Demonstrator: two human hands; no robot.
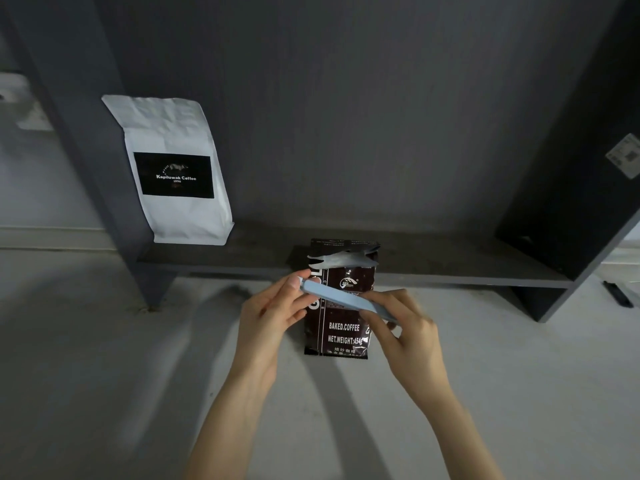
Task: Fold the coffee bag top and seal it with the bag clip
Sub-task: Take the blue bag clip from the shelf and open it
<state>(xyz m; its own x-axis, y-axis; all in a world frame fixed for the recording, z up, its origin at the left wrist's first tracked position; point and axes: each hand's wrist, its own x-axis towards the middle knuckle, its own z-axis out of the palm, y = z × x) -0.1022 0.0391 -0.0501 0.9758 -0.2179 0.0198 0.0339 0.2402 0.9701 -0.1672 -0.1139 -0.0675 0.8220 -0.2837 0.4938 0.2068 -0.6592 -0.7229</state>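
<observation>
A dark brown coffee bag (343, 332) printed "BAKED.COFFEE" lies flat on the pale table, its top end resting on a low dark shelf. The bag's top is torn open, showing a silvery crumpled lining (343, 259). Above the bag's middle I hold a long light-blue bag clip (341, 297) slanting down to the right. My left hand (273, 317) pinches its upper left end with thumb and fingertips. My right hand (403, 327) grips its lower right end. The clip's arms look closed together and it is not on the bag.
A white coffee bag (176, 168) with a black "Kopiluwak Coffee" label stands upright on the dark shelf (450, 261), leaning at the left. Dark side panels (571, 202) frame the shelf. A small black object (618, 294) lies at the far right on the pale table (104, 358).
</observation>
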